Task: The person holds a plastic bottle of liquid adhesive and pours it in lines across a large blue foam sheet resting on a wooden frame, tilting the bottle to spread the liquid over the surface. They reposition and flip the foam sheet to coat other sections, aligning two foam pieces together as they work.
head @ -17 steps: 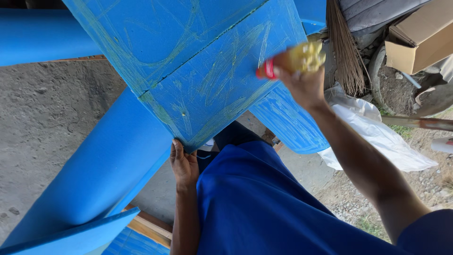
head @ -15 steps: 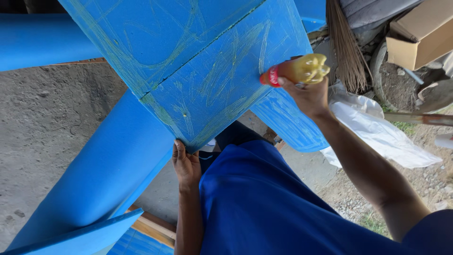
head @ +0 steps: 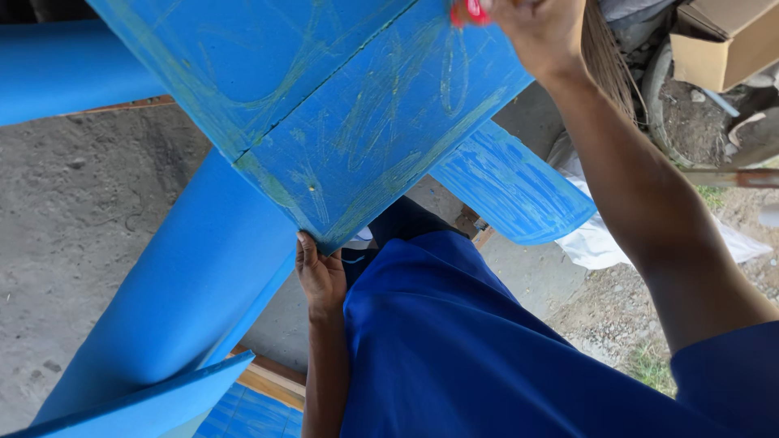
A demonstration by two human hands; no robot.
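Observation:
A large blue panel (head: 365, 138), smeared with yellowish streaks, fills the upper middle of the head view. My left hand (head: 320, 276) grips its lower corner from underneath, fingers curled on the edge. My right hand (head: 540, 32) is raised at the top of the frame over the panel's upper right part. It is closed on a squeeze bottle, of which only the red tip (head: 469, 12) shows against the panel. My blue shirt (head: 454, 357) covers the lower middle.
A thick blue tube (head: 187, 292) slants under the panel, and a second streaked blue board (head: 511, 191) lies to the right. A broom (head: 604, 57), a cardboard box (head: 722, 40) and a white plastic sheet (head: 592, 243) are at the right. Concrete floor (head: 73, 211) lies left.
My right hand has moved up and left along the panel with the bottle, whose yellow body has left the view. The left hand keeps its grip on the corner.

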